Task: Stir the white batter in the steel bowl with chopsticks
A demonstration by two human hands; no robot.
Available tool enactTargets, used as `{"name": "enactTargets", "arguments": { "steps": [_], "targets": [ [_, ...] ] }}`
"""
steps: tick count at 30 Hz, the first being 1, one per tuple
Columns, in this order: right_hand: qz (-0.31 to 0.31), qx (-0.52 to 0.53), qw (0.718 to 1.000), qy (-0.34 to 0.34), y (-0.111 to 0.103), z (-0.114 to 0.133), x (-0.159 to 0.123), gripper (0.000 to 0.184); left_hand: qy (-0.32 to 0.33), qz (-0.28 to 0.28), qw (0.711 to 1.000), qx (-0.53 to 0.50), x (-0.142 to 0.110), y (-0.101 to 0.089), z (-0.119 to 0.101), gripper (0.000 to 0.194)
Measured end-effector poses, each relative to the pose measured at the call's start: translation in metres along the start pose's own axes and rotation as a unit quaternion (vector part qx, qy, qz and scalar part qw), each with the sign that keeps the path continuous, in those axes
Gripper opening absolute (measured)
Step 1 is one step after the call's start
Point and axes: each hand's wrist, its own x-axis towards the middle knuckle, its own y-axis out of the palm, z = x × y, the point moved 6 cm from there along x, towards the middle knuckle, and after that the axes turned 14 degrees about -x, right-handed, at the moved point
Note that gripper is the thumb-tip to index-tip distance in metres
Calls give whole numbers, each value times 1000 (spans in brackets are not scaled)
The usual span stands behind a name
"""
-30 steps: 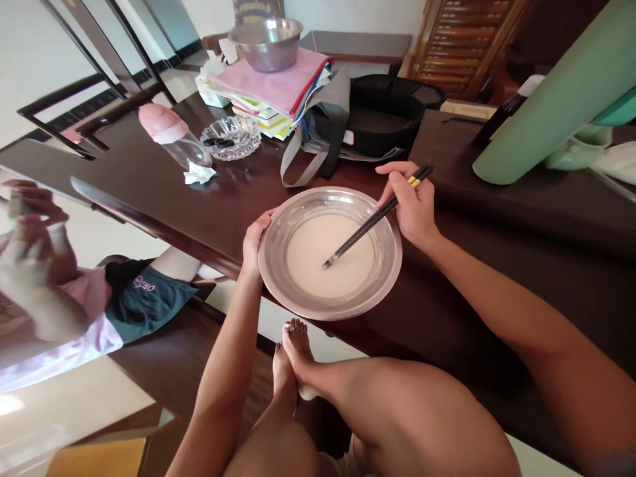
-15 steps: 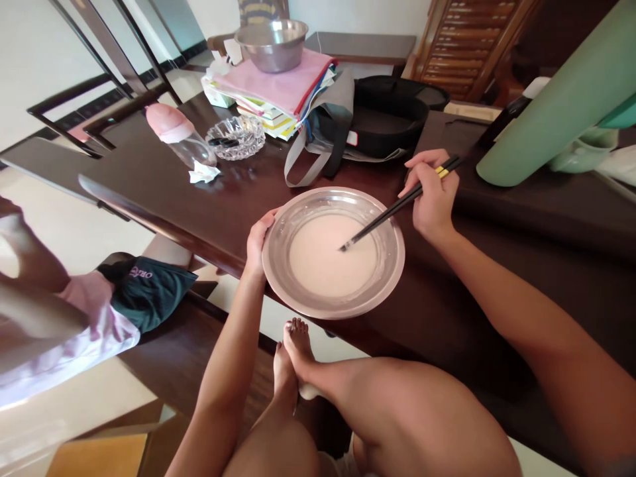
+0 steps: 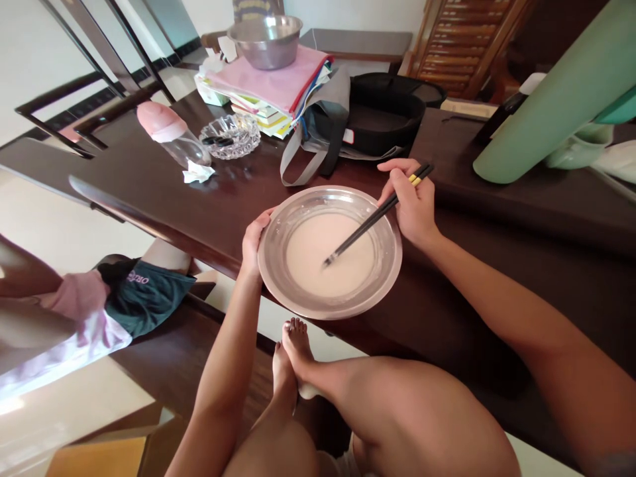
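A wide metal bowl (image 3: 275, 275) sits at the near edge of the dark wooden table, with a pale, creamy liquid (image 3: 318, 235) in its bottom. My left hand (image 3: 256, 240) grips the bowl's left rim, the fingertips curled at the edge. In my right hand (image 3: 413, 204) is a pair of black chopsticks (image 3: 372, 218) with yellow bands near the top. They slant down to the left, and their tips dip into the liquid left of its middle. My right hand is over the bowl's right rim.
Behind the bowl lies a grey and black bag (image 3: 377, 119). Farther left are a glass ashtray (image 3: 231, 136), a pink-capped bottle (image 3: 171, 129) and a book stack topped by a steel basin (image 3: 268, 50). A green cylinder (image 3: 541, 99) leans at right. Another person (image 3: 149, 285) sits at left.
My right hand has moved left and slightly down, and the chopstick tips have shifted left and nearer me through the liquid. My left hand keeps its grip on the bowl.
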Motion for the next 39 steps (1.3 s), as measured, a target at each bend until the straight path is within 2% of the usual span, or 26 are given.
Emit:
{"name": "enactTargets", "arguments": {
  "steps": [4,9,14,19,20,23,25,30,35,36,39],
  "targets": [
    [-73,15,997,-10,-10,2,1,26,-6,1,1000,0,1,0,1,31],
    [9,6,1000,-12,2,5,-1,28,2,1,1000,4,1,0,0,30],
    [-61,14,998,-13,-9,3,0,23,-10,-2,1000,9,1,0,1,32],
    [31,4,1000,-2,5,8,-5,28,5,10,1000,25,1,0,0,33],
    [29,1,1000,-10,5,9,-4,29,7,10,1000,23,0,0,0,32],
    [-49,5,999,-22,-6,7,-1,24,1,9,1000,12,0,0,1,32],
    [-62,14,998,-20,-9,5,0,23,2,12,1000,14,1,0,1,32],
    [38,-10,999,-16,5,12,-5,28,11,10,1000,24,3,-2,0,33],
    [-50,0,999,-21,-8,8,-2,22,0,10,1000,10,2,-1,1,31],
    [-49,4,999,-19,-8,7,-2,23,3,13,1000,14,2,-1,1,31],
    [12,-6,1000,-16,2,9,-4,27,12,15,1000,21,2,-2,0,31]
  ]
}}
